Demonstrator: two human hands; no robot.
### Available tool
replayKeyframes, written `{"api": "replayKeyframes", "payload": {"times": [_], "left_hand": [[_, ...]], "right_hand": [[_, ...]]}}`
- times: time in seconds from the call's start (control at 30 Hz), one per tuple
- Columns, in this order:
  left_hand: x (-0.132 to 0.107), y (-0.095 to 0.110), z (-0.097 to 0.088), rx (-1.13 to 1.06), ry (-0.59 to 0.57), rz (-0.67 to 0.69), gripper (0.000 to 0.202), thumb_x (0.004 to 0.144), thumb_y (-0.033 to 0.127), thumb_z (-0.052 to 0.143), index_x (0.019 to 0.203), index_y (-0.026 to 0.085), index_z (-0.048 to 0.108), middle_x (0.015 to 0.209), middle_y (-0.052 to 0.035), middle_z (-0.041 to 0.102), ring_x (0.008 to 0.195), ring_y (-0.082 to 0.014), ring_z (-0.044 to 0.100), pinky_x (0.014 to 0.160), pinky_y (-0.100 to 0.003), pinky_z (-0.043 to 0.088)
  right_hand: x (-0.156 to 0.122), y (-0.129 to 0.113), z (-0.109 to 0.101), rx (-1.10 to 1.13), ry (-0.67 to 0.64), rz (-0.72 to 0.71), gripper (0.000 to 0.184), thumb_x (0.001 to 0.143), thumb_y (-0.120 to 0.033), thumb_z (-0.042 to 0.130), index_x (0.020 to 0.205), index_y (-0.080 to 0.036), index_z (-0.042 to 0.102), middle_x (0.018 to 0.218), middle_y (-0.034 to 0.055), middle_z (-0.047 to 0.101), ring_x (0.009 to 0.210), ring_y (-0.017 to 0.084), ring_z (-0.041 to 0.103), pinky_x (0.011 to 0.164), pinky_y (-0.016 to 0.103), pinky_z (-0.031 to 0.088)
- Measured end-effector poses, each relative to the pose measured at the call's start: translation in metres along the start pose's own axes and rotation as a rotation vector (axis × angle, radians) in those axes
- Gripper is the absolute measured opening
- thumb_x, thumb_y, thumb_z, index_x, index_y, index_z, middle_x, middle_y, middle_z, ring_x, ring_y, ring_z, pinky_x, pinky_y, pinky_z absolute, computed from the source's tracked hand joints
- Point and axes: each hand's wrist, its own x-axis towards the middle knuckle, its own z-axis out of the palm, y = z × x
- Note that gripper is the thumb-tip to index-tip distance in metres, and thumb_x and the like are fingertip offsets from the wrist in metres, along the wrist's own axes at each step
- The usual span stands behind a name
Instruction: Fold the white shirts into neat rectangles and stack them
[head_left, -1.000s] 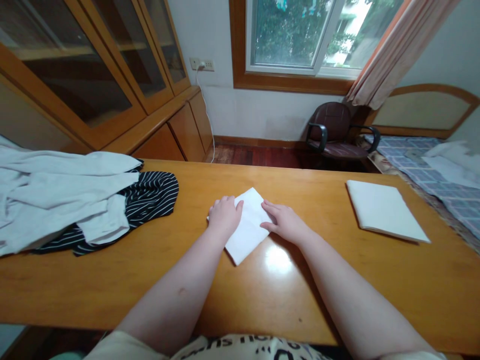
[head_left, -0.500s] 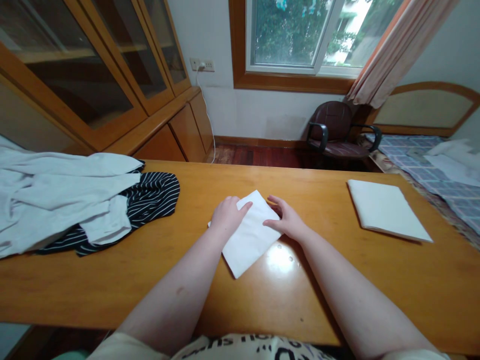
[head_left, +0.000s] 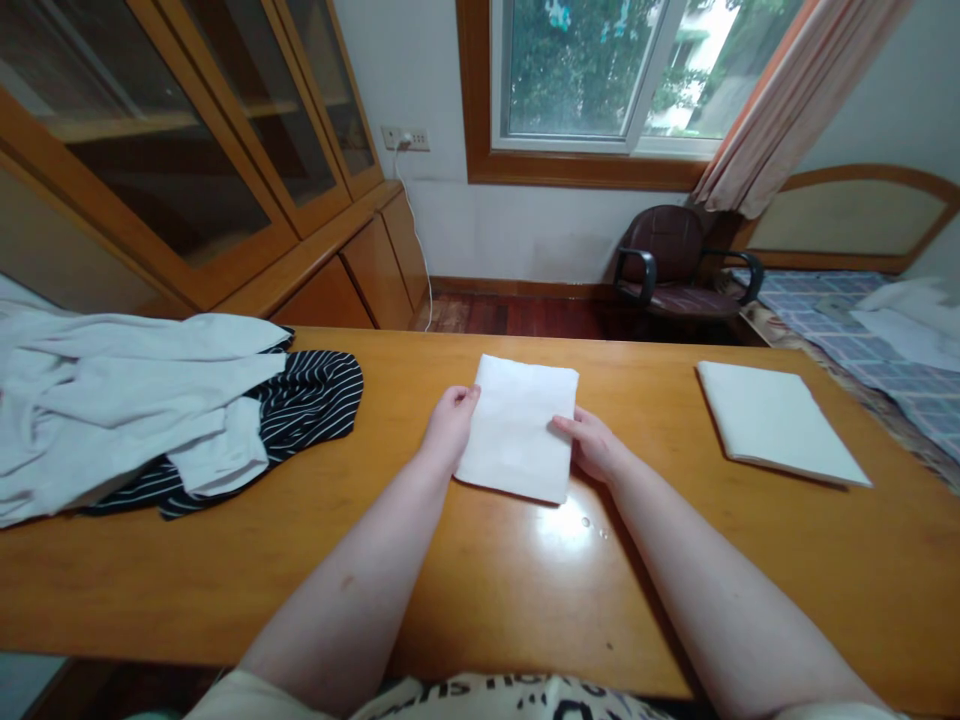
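Note:
A small white rectangle, which looks like a neatly folded cloth, is held between my two hands over the middle of the table. My left hand pinches its left edge, the thumb near the upper left corner. On the right edge, my right hand has its thumb laid on top, while the other fingers are mostly hidden behind and under the edge. The cloth lies nearly square to me, with its lower edge tilted slightly down to the right.
On the wooden table, a heap of white clothing and a black striped garment lie at left. A flat white folded item rests at right. Beyond stand a glass-fronted cabinet, an armchair and a bed.
The folded cloth has turned from a diagonal position to nearly straight. My left hand has moved from its top to its left edge; my right hand has closed on the right edge.

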Motion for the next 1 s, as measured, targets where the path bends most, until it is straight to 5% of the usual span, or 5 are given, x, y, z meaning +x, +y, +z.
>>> {"api": "replayKeyframes", "payload": {"times": [0.17, 0.33, 0.73, 0.87, 1.0], "left_hand": [[-0.008, -0.001, 0.01, -0.534, -0.363, -0.283, 0.028, 0.073, 0.031, 0.069, 0.094, 0.015, 0.06, 0.087, -0.0084, 0.071, 0.085, -0.0239, 0.067, 0.084, -0.038, 0.051], [-0.008, -0.006, 0.009, -0.628, -0.562, -0.44, 0.04, 0.073, 0.017, 0.066, 0.112, 0.01, 0.06, 0.1, -0.0153, 0.071, 0.097, -0.0312, 0.066, 0.094, -0.048, 0.046], [0.005, -0.005, 0.01, -0.684, -0.506, -0.527, 0.036, 0.088, 0.032, 0.049, 0.114, 0.009, 0.059, 0.098, -0.014, 0.071, 0.094, -0.0256, 0.067, 0.091, -0.04, 0.049], [0.007, -0.006, 0.01, -0.715, -0.453, -0.464, 0.029, 0.091, 0.035, 0.043, 0.103, 0.015, 0.06, 0.097, -0.0107, 0.069, 0.084, -0.019, 0.068, 0.079, -0.035, 0.052], [0.01, -0.008, 0.009, -0.705, -0.461, -0.498, 0.028, 0.092, 0.035, 0.042, 0.098, 0.013, 0.058, 0.095, -0.0119, 0.067, 0.086, -0.0189, 0.067, 0.074, -0.033, 0.052]], "right_hand": [[0.0, -0.002, 0.0, -0.017, 0.155, -0.014, 0.037, 0.072, -0.04, 0.067, 0.102, -0.019, 0.061, 0.099, 0.0104, 0.072, 0.09, 0.029, 0.068, 0.083, 0.044, 0.052], [-0.004, -0.006, 0.003, -0.087, 0.086, -0.004, 0.043, 0.072, -0.043, 0.067, 0.106, -0.017, 0.06, 0.101, 0.0117, 0.071, 0.09, 0.03, 0.068, 0.082, 0.045, 0.053], [-0.009, -0.011, 0.014, -0.254, 0.249, -0.102, 0.053, 0.064, -0.039, 0.074, 0.109, -0.018, 0.057, 0.104, 0.0094, 0.07, 0.087, 0.027, 0.067, 0.078, 0.041, 0.054], [-0.036, -0.052, 0.001, -0.494, 0.366, -0.167, 0.049, 0.069, -0.04, 0.07, 0.112, -0.02, 0.059, 0.105, 0.0091, 0.069, 0.082, 0.026, 0.067, 0.069, 0.036, 0.054], [-0.077, -0.111, -0.051, -0.56, 0.593, -0.159, 0.044, 0.068, -0.035, 0.073, 0.108, -0.019, 0.062, 0.089, 0.01, 0.071, 0.06, 0.019, 0.064, 0.054, 0.031, 0.049]]}}
